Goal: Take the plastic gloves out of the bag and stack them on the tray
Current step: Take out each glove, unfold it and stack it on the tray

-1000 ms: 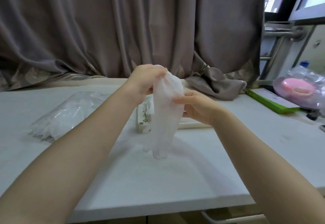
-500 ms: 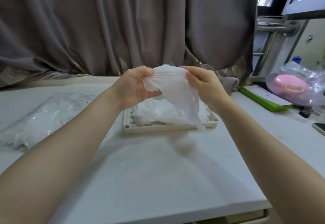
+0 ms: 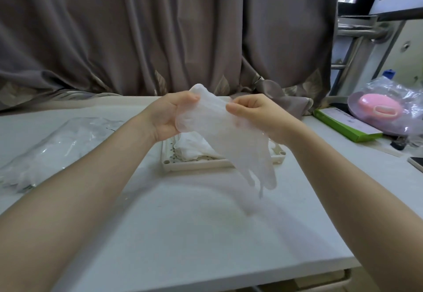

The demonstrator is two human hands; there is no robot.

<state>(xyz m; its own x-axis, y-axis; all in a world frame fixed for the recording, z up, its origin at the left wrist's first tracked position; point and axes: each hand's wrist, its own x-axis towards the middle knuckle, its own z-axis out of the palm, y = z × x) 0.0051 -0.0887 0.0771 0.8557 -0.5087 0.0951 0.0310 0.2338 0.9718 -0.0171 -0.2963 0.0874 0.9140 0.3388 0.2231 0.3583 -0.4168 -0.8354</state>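
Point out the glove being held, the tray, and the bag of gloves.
held glove (image 3: 231, 136): head view, on its palm.
tray (image 3: 196, 165): head view, on its near rim.
bag of gloves (image 3: 57, 145): head view, on its middle.

Glove (image 3: 231, 138) now spread wider (fingers dangling)

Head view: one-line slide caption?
Both hands, left hand and right hand, hold a plastic glove above the tray, bag at left.
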